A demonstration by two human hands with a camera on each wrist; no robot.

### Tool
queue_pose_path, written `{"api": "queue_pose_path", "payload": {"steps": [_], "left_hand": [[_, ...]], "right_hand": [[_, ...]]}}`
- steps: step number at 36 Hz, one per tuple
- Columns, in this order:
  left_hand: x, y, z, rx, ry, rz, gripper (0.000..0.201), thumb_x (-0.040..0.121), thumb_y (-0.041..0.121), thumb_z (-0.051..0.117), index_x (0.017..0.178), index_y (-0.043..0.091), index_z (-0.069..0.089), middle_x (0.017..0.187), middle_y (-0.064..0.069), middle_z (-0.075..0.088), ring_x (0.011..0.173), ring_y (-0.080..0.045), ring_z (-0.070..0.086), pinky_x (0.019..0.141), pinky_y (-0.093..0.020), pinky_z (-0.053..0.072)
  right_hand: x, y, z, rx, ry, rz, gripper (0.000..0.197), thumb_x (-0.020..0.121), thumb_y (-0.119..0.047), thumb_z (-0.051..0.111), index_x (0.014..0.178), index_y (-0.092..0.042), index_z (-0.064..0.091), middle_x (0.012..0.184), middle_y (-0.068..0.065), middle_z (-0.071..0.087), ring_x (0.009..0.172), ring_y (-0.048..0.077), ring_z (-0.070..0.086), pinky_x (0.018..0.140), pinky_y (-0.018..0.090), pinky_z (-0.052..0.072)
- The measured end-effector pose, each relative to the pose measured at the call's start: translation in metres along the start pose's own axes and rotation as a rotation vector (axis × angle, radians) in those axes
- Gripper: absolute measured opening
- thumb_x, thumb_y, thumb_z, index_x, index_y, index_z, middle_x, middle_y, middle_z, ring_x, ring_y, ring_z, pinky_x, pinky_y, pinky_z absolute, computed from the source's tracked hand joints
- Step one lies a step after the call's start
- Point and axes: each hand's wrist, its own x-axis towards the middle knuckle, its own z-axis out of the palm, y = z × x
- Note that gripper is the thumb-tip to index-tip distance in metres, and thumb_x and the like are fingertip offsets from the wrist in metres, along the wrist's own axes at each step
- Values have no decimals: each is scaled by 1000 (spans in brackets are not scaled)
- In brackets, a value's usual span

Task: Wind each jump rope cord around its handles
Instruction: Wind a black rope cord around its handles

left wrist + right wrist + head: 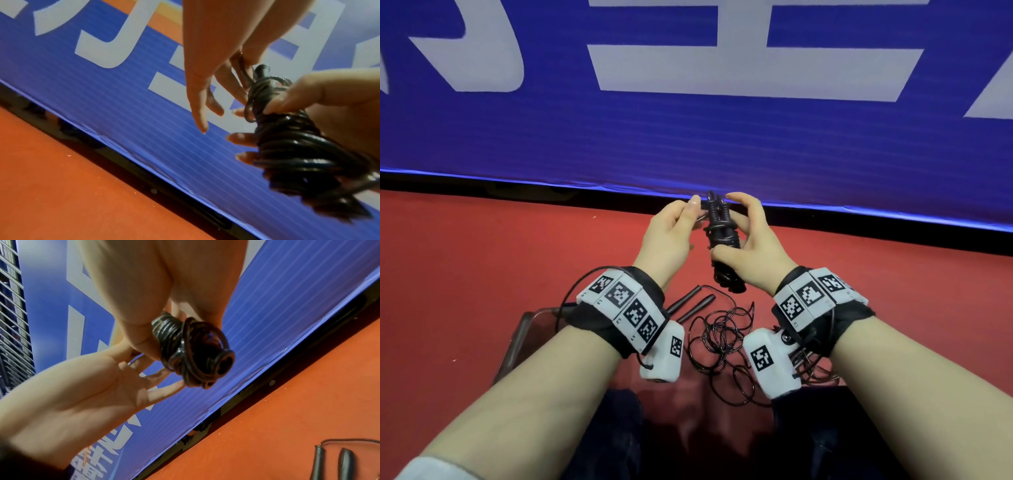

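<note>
Two hands on wound jump rope [723,236]: right hand [751,255] fingers curled round bundle, left hand [669,233] pinching cord end near handle tips. Second rope [717,334] loose below on red floor [482,257].

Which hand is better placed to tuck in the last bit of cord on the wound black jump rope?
Left. The left hand already pinches the cord end near the handle tips, while the right hand grips the wound black jump rope and must keep steadying it.
</note>
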Motion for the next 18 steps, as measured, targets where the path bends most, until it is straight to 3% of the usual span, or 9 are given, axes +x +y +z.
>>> {"api": "queue_pose_path", "payload": {"steps": [3, 8, 11, 13, 15, 18], "left_hand": [[5, -2, -3, -130, 16, -79, 30, 102, 33, 41, 88, 14, 59, 103, -4, 70, 100, -13, 68, 87, -37, 55], [6, -5, -2, -280, 33, -127, 34, 104, 29, 37, 92, 2, 53, 108, -22, 66, 99, -27, 69, 86, -38, 57], [7, -6, -4, -337, 18, -163, 35, 104, 29, 37, 90, 1, 51, 106, -25, 65, 99, -30, 69, 86, -43, 57], [10, -6, -8, -357, 28, -204, 33, 104, 27, 37, 89, 1, 51, 103, -25, 66, 97, -31, 69, 84, -44, 58], [15, -9, -17, -331, 25, -279, 33, 105, 25, 37, 86, 2, 52, 98, -21, 68, 93, -29, 71, 81, -41, 59], [21, -17, -31, -209, -20, -424, 34, 104, 25, 38, 82, 7, 57, 96, -13, 69, 88, -20, 69, 75, -32, 58]], "right_hand": [[5, 4, -2, -16, 44, 74, 59, 77, 1, 69, 123, -28, 47, 120, 4, 63, 86, 22, 69, 84, 44, 57], [11, 6, -4, 26, 97, 154, 34, 77, 6, 67, 95, -22, 61, 94, 6, 68, 91, 39, 69, 87, 54, 54], [11, 8, -6, 3, 93, 169, 31, 64, -11, 75, 88, -29, 69, 94, 3, 71, 97, 35, 68, 92, 53, 52], [12, 11, -5, -28, 63, 186, 41, 60, -20, 78, 98, -34, 71, 103, 0, 70, 101, 28, 67, 95, 50, 51], [14, 14, -4, -61, 34, 208, 55, 70, -10, 79, 122, -24, 64, 107, -2, 63, 97, 22, 65, 94, 47, 53], [18, 14, 1, -146, 1, 204, 62, 73, 1, 76, 128, -20, 57, 95, -1, 59, 81, 17, 63, 83, 36, 57]]}}
